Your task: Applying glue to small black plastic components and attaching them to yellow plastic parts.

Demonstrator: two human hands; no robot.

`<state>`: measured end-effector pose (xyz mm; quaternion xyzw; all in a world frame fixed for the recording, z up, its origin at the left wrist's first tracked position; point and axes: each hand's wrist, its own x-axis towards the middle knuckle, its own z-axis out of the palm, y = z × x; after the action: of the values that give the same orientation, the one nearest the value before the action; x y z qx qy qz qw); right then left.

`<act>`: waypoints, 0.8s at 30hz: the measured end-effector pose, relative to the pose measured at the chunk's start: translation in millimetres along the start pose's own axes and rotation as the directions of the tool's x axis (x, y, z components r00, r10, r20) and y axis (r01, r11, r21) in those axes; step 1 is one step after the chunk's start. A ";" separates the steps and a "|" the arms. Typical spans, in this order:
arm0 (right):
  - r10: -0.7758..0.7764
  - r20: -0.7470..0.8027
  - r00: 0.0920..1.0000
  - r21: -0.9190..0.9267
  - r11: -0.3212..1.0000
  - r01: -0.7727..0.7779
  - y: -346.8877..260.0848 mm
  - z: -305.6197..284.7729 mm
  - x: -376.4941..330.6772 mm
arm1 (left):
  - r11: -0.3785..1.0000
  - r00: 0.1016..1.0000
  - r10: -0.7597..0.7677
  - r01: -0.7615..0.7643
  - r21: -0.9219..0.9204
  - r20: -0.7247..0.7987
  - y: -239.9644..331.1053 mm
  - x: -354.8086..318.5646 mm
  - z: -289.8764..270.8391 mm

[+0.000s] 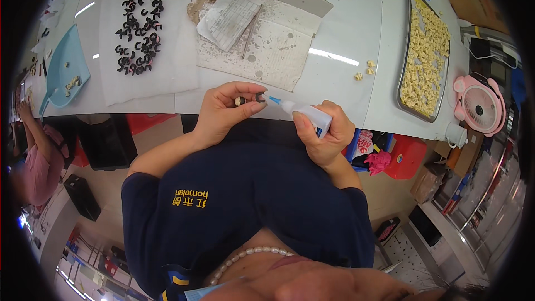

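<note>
My left hand [225, 108] pinches a small part [249, 100], cream at one end and dark at the other, between thumb and fingertips at the table's near edge. My right hand [326, 131] grips a white squeeze bottle [311, 116] with a thin blue nozzle [273, 100]. The nozzle tip touches the dark end of the small part. Both hands hover just over the white table [345, 28] edge, above my dark blue shirt.
Several dark curved pieces [139, 19] lie on a white sheet at the left. A stained cardboard sheet [267, 39] with a paper sits ahead. A metal tray [426, 50] of cream pieces stands right, three loose ones [365, 69] beside it. A light blue dustpan [66, 69] and a pink fan [480, 105] flank the table.
</note>
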<state>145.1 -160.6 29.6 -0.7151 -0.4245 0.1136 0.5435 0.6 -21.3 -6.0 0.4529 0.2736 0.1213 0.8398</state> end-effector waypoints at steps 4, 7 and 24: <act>0.002 -0.005 1.000 0.033 0.999 -0.002 -0.1 -3.6 -2.6 | 1.000 1.000 0.021 -0.021 0.015 -0.004 -0.7 0.2 2.2; -0.011 0.017 1.000 0.041 0.999 0.010 -1.0 -5.9 -3.5 | 0.998 0.999 0.048 -0.047 0.029 -0.013 -0.6 0.0 4.2; -0.017 0.030 0.999 0.011 1.000 0.017 -3.1 -4.1 -4.3 | 0.995 0.996 0.083 -0.082 0.053 -0.019 -0.2 -3.0 3.3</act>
<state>143.5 -166.4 32.6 -0.7069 -0.4380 0.1219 0.5418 0.0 -25.1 -3.7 0.4846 0.2665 0.1536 0.8189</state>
